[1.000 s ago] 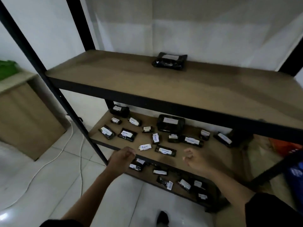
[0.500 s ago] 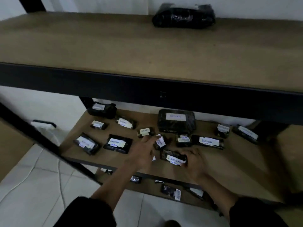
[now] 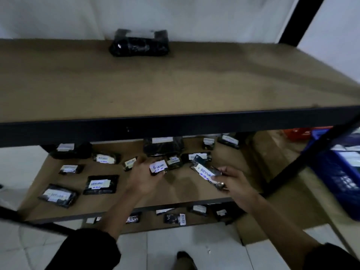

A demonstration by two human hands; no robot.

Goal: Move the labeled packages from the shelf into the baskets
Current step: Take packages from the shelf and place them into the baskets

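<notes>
1. Two hands at frame centre, both over the middle brown board shelf [image 3: 185, 191] with its black metal front rail.
2. Left hand [image 3: 144, 178] curled round a small black wrapped package with a white handwritten label [image 3: 158, 168], lifted just off the board.
3. Right hand [image 3: 231, 182] pinching a long black wrapped package labelled "RETURN" [image 3: 207, 173] at its near end, tilted, far end pointing up-left.
4. Bare board between and below both hands, down to the front rail; room there for drawing back.
5. Left of the hands: more labelled black packages, among them a flat black packet [image 3: 101, 184] and another [image 3: 58, 195] near the front left edge.
6. Overhead, close: the upper brown shelf [image 3: 175, 84] and its dark rail, bearing one black plastic-wrapped bundle [image 3: 139, 43] at the back.
7. Right edge of frame: a blue plastic basket [image 3: 339, 172] behind a slanted black post, well apart from both hands.
</notes>
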